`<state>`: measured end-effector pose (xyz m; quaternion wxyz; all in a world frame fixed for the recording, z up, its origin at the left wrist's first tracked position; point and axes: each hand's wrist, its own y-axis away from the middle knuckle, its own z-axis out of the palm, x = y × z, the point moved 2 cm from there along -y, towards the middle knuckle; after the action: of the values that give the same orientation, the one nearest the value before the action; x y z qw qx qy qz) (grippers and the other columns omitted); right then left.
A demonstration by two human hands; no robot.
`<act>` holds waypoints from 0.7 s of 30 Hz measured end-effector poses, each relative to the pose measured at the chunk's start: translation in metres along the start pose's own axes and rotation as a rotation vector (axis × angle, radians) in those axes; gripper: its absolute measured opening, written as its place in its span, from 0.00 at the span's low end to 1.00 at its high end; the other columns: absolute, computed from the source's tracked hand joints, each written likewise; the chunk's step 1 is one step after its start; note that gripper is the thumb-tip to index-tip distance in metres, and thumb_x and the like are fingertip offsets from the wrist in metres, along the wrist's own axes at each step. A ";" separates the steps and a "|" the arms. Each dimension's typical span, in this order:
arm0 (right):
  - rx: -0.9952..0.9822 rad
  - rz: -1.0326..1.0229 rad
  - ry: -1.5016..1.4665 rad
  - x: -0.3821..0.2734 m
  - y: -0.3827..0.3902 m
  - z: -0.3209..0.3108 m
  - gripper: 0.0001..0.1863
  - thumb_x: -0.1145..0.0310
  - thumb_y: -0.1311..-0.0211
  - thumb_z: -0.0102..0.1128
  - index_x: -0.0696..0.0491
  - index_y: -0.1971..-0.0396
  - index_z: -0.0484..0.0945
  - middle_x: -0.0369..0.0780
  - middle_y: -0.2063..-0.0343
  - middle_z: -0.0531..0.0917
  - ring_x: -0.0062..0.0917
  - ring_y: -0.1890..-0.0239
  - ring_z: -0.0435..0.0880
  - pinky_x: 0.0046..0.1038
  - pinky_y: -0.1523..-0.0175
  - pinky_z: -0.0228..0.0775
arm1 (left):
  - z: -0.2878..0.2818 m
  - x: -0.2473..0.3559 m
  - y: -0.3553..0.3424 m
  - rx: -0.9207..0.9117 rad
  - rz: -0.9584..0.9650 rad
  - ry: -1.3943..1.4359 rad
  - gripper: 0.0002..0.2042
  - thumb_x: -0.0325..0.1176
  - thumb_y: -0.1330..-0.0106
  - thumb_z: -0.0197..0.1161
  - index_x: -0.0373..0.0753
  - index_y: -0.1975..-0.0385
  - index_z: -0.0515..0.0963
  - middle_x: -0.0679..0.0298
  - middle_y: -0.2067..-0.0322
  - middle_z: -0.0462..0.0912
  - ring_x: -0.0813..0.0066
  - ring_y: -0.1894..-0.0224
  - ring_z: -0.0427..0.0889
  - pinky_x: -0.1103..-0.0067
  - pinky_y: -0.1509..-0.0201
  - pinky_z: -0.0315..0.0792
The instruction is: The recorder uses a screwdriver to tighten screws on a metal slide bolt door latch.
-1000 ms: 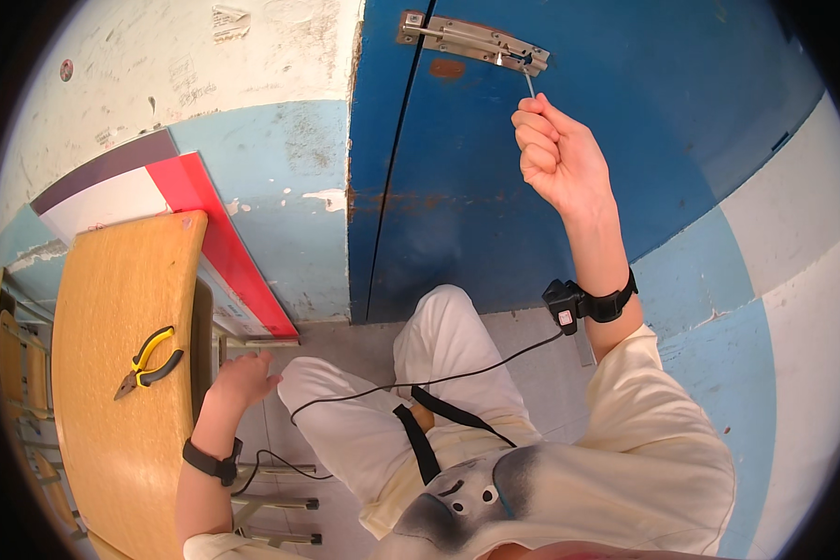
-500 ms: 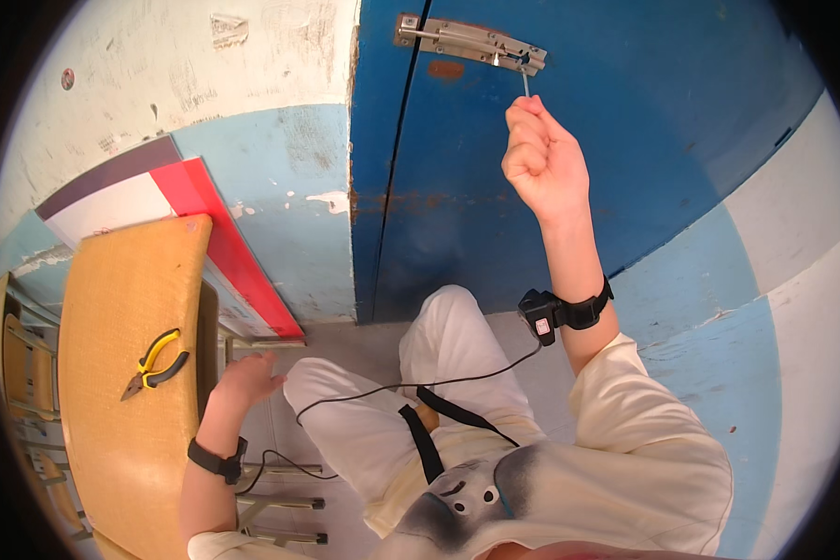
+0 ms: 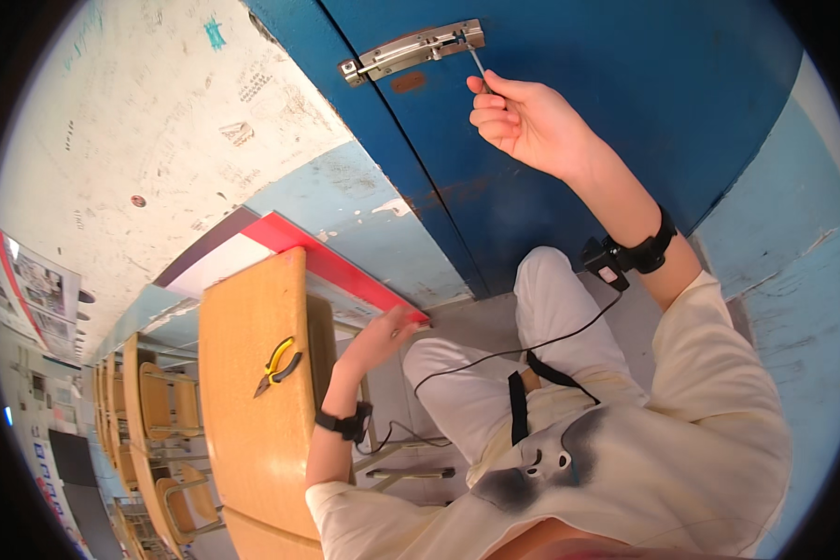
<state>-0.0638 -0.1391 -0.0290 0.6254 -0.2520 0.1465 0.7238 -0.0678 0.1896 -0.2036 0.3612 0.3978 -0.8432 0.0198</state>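
A metal barrel bolt (image 3: pixel 411 52) is mounted across the gap of a blue door (image 3: pixel 644 75) at the top. My right hand (image 3: pixel 532 121) is closed round a screwdriver (image 3: pixel 477 63); only its thin shaft shows, and my fingers hide the handle. The shaft's tip meets the right end of the bolt plate. My left hand (image 3: pixel 381 338) hangs beside the desk and above my knee, its fingers loosely apart with nothing seen in them. Yellow-and-black pliers (image 3: pixel 278 364) lie on the wooden desk (image 3: pixel 243 308), to the left of that hand.
A red, white and dark board (image 3: pixel 331 266) leans against the wall behind the desk. Several wooden chairs (image 3: pixel 168 401) stand farther left. A black cable (image 3: pixel 504 355) runs from my right wrist strap across my legs. The pale blue wall (image 3: pixel 793 280) is at the right.
The view has turned, so the door and desk appear tilted and shifted. My right hand's fingers have loosened and rolled round the screwdriver, whose tip remains at the bolt's right end.
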 end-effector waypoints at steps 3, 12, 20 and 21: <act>0.017 -0.005 0.036 -0.006 0.001 0.003 0.09 0.68 0.29 0.42 0.59 0.65 0.66 0.31 0.81 0.62 0.12 0.82 0.56 0.14 0.80 0.49 | -0.015 0.057 -0.021 0.148 0.179 -0.023 0.17 0.37 0.32 0.55 0.34 0.48 0.70 0.54 0.61 0.81 0.66 0.58 0.80 0.75 0.56 0.72; 0.119 0.016 0.234 -0.007 -0.004 0.015 0.11 0.65 0.28 0.39 0.58 0.64 0.66 0.31 0.81 0.63 0.14 0.83 0.56 0.17 0.78 0.53 | -0.052 0.218 -0.092 0.605 0.555 0.330 0.17 0.36 0.30 0.53 0.31 0.48 0.65 0.58 0.52 0.75 0.76 0.56 0.77 0.81 0.51 0.70; 0.214 -0.037 0.551 -0.014 -0.012 0.003 0.14 0.63 0.27 0.36 0.57 0.59 0.69 0.40 0.69 0.78 0.21 0.69 0.72 0.24 0.66 0.66 | -0.051 0.235 -0.111 0.640 0.317 0.489 0.16 0.42 0.30 0.51 0.32 0.57 0.71 0.59 0.61 0.79 0.77 0.62 0.79 0.82 0.60 0.73; 0.197 -0.023 0.500 -0.012 -0.011 0.002 0.15 0.62 0.27 0.35 0.57 0.59 0.69 0.42 0.66 0.79 0.22 0.67 0.74 0.25 0.64 0.68 | -0.050 0.237 -0.113 0.548 0.302 0.674 0.17 0.43 0.29 0.49 0.33 0.58 0.72 0.60 0.64 0.80 0.77 0.64 0.79 0.82 0.62 0.74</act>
<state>-0.0518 -0.1466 -0.0196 0.5994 -0.3624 0.3633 0.6143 -0.0610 -0.0270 -0.0471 0.4898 0.3225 -0.6909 0.4228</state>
